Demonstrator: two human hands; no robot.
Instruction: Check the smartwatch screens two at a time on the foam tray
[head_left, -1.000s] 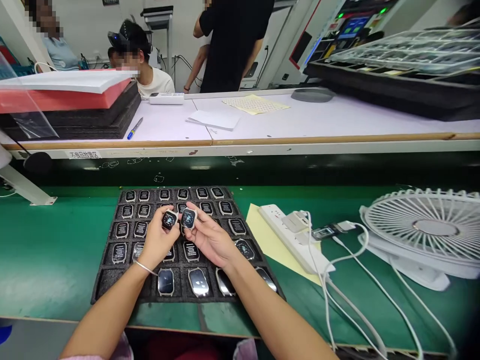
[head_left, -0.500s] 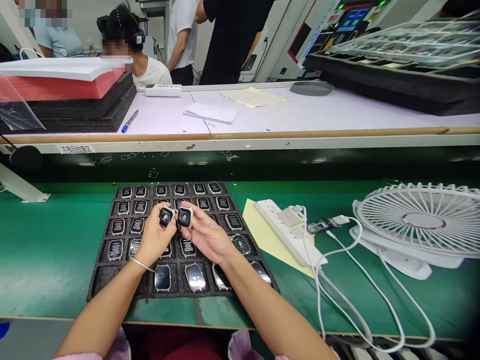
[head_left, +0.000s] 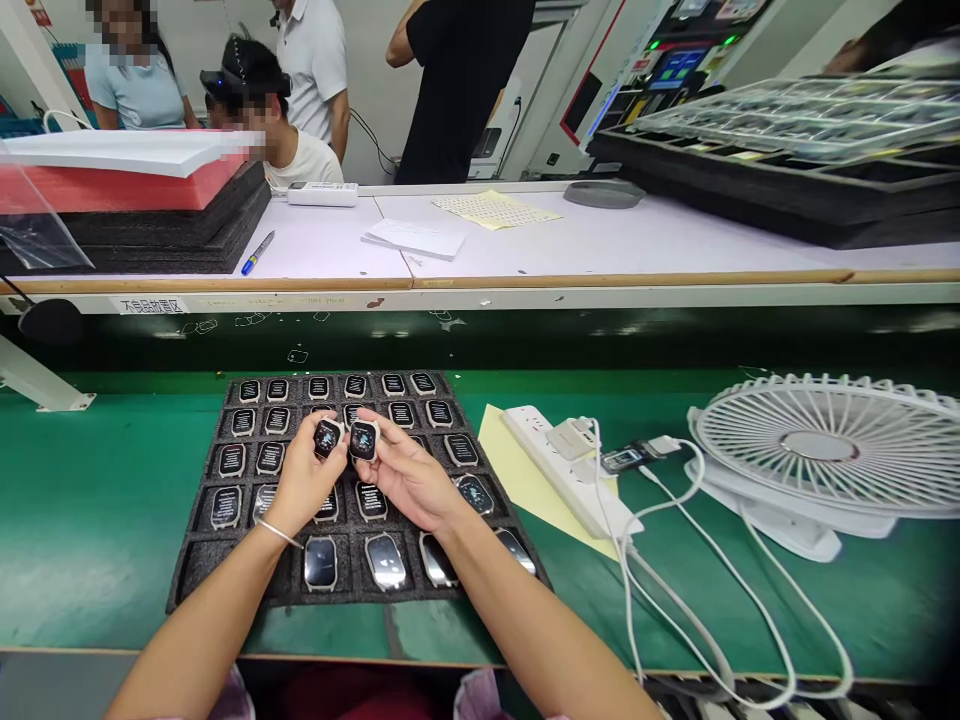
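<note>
My left hand [head_left: 307, 475] is closed around a smartwatch body [head_left: 328, 438] with a lit dial and no strap. Pinched in the fingers of my right hand [head_left: 412, 478] is a second strapless smartwatch [head_left: 364, 440], its face also lit. The two watches are held side by side, faces up, above a black foam tray [head_left: 210, 555]. Rows of similar watches fill many of the tray's pockets, most with white text on their screens. One watch [head_left: 321, 563] in the front row has a dark screen. My hands and forearms cover part of the tray.
Right of the tray, a white power strip [head_left: 559, 470] with chargers and cables lies on yellow paper [head_left: 495, 450]. A white fan [head_left: 817, 450] stands farther right. The raised shelf [head_left: 510, 265] behind carries foam stacks, papers and a pen [head_left: 258, 253]. Several people are beyond it.
The whole view has shifted slightly, with the scene sitting a little lower and to the left. Both hands still hold their watches in nearly the same pose. People in the background have moved.
</note>
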